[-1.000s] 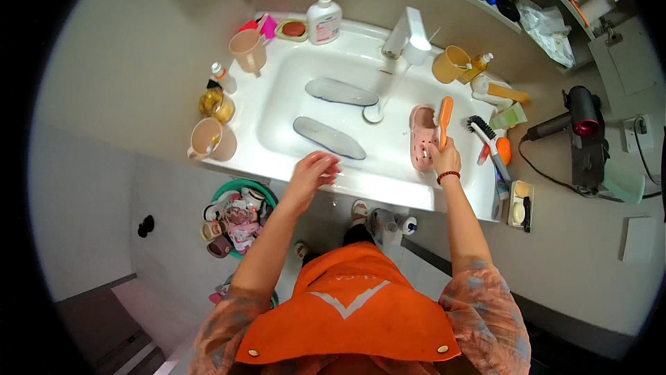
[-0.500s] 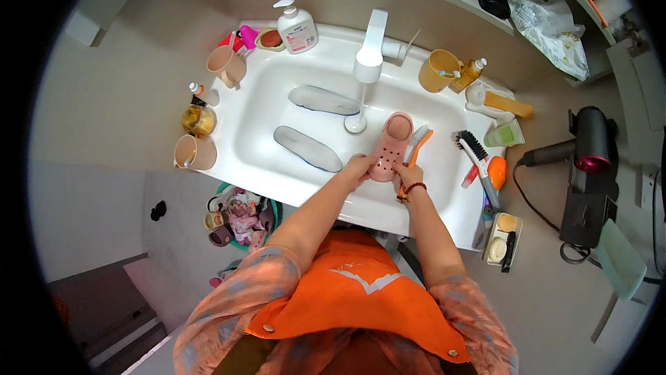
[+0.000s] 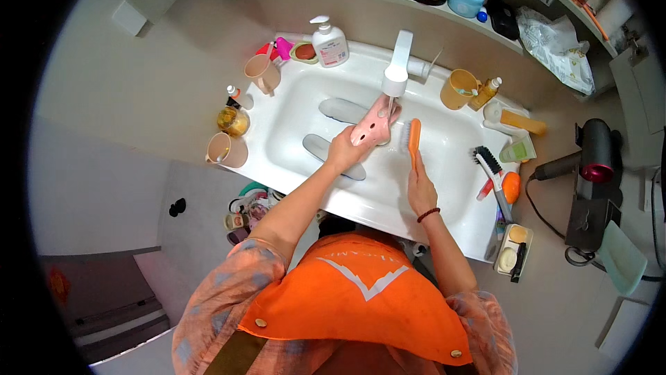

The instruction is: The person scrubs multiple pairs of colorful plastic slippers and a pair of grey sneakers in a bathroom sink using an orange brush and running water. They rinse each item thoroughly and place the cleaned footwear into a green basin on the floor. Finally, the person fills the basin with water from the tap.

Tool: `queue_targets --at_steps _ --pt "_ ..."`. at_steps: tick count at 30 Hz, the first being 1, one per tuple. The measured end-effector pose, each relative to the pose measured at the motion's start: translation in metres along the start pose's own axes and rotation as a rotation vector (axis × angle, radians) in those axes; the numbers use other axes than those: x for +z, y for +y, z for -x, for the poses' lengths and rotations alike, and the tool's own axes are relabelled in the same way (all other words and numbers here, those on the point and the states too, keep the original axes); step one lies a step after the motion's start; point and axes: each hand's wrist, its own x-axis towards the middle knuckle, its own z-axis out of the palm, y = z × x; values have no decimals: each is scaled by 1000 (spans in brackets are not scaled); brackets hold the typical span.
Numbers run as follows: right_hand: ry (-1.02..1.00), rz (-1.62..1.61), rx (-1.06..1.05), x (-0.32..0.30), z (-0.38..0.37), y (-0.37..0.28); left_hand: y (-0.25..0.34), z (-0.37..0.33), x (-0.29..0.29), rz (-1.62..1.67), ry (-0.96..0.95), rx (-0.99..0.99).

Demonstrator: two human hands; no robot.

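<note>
1. White sink here, grey insoles lying inside.
2. Left hand, grip clamped on the pink clog beneath the faucet: if water makes it slick, it could slip loose!
3. Right hand, grip wrapped round the orange brush, bristles toward the clog; careless strokes might splash.

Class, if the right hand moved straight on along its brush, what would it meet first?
Orange brush leading, the right hand probably meets the white tap, but depth is unclear: the sink's back wall might come first.
</note>
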Motion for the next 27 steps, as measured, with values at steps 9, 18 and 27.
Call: queue_targets --at_steps 9,18,27 --pt "67 274 -28 -5 -55 -48 2 1 -22 -197 101 149" --pt "-62 325 -118 5 -48 -57 -12 3 -26 -237 96 230" --pt "-29 324 -95 0 -59 -43 -12 1 -21 -194 169 231"
